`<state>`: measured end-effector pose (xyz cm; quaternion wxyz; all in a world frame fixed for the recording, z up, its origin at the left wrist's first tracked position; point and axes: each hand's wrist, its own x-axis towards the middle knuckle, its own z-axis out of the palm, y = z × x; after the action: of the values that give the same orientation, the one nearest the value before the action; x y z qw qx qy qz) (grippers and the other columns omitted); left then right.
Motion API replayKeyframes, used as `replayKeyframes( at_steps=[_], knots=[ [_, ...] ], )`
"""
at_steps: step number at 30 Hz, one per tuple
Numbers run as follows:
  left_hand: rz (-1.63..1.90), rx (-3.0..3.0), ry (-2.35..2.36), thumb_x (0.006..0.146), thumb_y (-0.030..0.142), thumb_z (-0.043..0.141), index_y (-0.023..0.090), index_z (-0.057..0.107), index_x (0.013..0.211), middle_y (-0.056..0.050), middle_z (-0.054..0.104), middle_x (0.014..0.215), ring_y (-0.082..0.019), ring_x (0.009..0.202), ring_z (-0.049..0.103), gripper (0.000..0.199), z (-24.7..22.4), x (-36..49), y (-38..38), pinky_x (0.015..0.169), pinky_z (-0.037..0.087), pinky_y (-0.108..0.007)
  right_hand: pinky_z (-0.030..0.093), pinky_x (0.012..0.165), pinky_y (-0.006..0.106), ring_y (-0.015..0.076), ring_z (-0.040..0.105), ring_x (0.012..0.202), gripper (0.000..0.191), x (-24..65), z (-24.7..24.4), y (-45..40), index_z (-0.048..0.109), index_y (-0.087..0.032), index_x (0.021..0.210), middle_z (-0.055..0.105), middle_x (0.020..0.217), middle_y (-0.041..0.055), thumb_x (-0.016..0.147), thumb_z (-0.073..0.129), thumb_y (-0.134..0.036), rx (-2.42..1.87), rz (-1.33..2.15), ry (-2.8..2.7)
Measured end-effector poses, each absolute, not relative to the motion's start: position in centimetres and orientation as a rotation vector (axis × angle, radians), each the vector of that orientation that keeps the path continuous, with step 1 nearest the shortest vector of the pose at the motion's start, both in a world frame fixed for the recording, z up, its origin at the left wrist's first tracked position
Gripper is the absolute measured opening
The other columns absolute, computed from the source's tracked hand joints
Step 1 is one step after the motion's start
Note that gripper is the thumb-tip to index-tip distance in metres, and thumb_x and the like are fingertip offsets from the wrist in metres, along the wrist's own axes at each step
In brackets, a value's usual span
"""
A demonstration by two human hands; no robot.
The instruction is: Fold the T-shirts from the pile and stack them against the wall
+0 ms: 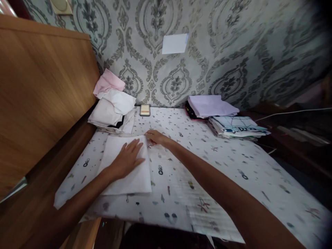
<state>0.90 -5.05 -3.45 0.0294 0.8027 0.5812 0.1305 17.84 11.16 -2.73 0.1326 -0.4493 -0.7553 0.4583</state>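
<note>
A white folded cloth [135, 183] lies flat on the left part of the table, its far right corner close to the table's middle. My left hand [127, 159] rests on top of it, palm down with the fingers stretched out. At that far right corner is my right hand [155, 137], its fingers pinched together on the cloth's edge. The fingertips of the right hand are partly hidden, but the corner runs in under them.
Piled pink and white cloths [106, 110] lie at the back left, beside a wooden cabinet [46, 83]. A small framed card [145, 110] sits near the patterned wall [176, 79]. Two folded stacks, one topped by lilac cloth [211, 105] and one by printed cloth [236, 125], are back right.
</note>
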Motion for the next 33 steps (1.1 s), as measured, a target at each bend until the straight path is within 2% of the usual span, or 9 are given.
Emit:
replayKeyframes(
  at_steps=[3, 9, 13, 17, 22, 27, 30, 32, 33],
  knots=[
    [0.253, 2.478, 1.666, 0.098, 0.064, 0.028, 0.018, 0.026, 0.157, -0.018, 0.021, 0.166, -0.029, 0.154, 0.017, 0.075, -4.9, 1.6, -5.4, 0.123, 0.015, -0.055, 0.029, 0.041, 0.019, 0.0073, 0.040, 0.039, 0.020, 17.8, -2.6, 12.0, 0.058, -0.017, 0.078, 0.054, 0.049, -0.0052, 0.091, 0.064, -0.032, -1.249, 1.546, -2.193],
    [0.140, 2.481, 1.592, 0.098, 0.067, 0.022, 0.017, 0.016, 0.159, -0.016, 0.017, 0.167, -0.028, 0.155, 0.013, 0.079, -5.2, 1.0, -5.5, 0.123, 0.006, -0.055, 0.027, 0.039, 0.017, 0.0060, 0.044, 0.041, 0.018, 18.0, -3.1, 12.7, 0.056, -0.019, 0.078, 0.057, 0.052, -0.0048, 0.086, 0.071, -0.025, -1.169, 1.802, -2.035],
    [0.170, 2.494, 1.542, 0.098, 0.067, 0.024, 0.022, 0.012, 0.160, -0.013, 0.017, 0.167, -0.028, 0.155, 0.012, 0.078, -5.4, 1.0, -5.3, 0.124, 0.000, -0.053, 0.025, 0.041, 0.019, 0.0055, 0.038, 0.040, 0.024, 17.4, -4.2, 12.8, 0.052, -0.018, 0.066, 0.049, 0.046, -0.0059, 0.086, 0.065, -0.015, -1.232, 1.623, -2.020],
    [0.139, 2.509, 1.472, 0.097, 0.068, 0.028, 0.025, 0.015, 0.160, -0.011, 0.016, 0.168, -0.030, 0.155, 0.013, 0.077, -5.4, 0.9, -5.4, 0.123, -0.003, -0.057, 0.034, 0.051, 0.020, 0.0070, 0.044, 0.047, 0.021, 16.8, -4.8, 12.7, 0.057, -0.014, 0.063, 0.047, 0.045, -0.0044, 0.083, 0.063, -0.012, -1.319, 1.256, -2.240],
    [0.143, 2.621, 1.248, 0.097, 0.063, 0.040, 0.034, 0.034, 0.154, -0.008, 0.016, 0.168, -0.032, 0.155, 0.013, 0.063, -4.6, 1.3, -7.0, 0.122, 0.000, -0.060, 0.040, 0.058, 0.021, 0.0097, 0.051, 0.053, 0.017, 16.8, -5.1, 12.5, 0.061, -0.013, 0.066, 0.053, 0.050, -0.0017, 0.083, 0.063, -0.017, -1.321, 1.043, -2.369],
    [0.143, 2.669, 0.945, 0.098, 0.053, 0.050, 0.043, 0.049, 0.142, -0.002, 0.033, 0.163, -0.027, 0.152, 0.025, 0.046, -3.8, 2.7, -10.1, 0.123, 0.002, -0.058, 0.041, 0.060, 0.022, 0.0097, 0.052, 0.051, 0.014, 16.6, -4.8, 12.0, 0.062, -0.015, 0.072, 0.053, 0.049, -0.0043, 0.085, 0.062, -0.019, -1.412, 1.006, -2.355],
    [0.149, 2.637, 0.875, 0.098, 0.050, 0.051, 0.041, 0.052, 0.140, -0.001, 0.041, 0.159, -0.024, 0.150, 0.030, 0.043, -3.3, 3.4, -11.7, 0.125, 0.004, -0.054, 0.042, 0.062, 0.023, 0.0120, 0.054, 0.054, 0.012, 16.7, -4.2, 11.3, 0.063, -0.015, 0.072, 0.052, 0.050, -0.0042, 0.083, 0.061, -0.017, -1.428, 0.924, -2.373],
    [0.206, 2.614, 0.885, 0.098, 0.050, 0.050, 0.036, 0.048, 0.143, -0.003, 0.041, 0.159, -0.023, 0.150, 0.030, 0.047, -3.1, 3.3, -12.4, 0.126, 0.008, -0.051, 0.043, 0.065, 0.025, 0.0144, 0.056, 0.060, 0.007, 16.9, -3.8, 10.4, 0.066, -0.015, 0.082, 0.058, 0.058, -0.0022, 0.083, 0.059, -0.015, -1.425, 0.836, -2.355],
    [0.267, 2.600, 0.941, 0.099, 0.049, 0.048, 0.033, 0.045, 0.146, -0.005, 0.040, 0.160, -0.022, 0.150, 0.030, 0.050, -3.0, 3.0, -12.6, 0.126, 0.011, -0.050, 0.043, 0.067, 0.026, 0.0157, 0.058, 0.065, 0.012, 17.0, -3.7, 9.7, 0.066, -0.015, 0.091, 0.061, 0.065, -0.0007, 0.083, 0.057, -0.014, -1.422, 0.769, -2.333]
  ],
)
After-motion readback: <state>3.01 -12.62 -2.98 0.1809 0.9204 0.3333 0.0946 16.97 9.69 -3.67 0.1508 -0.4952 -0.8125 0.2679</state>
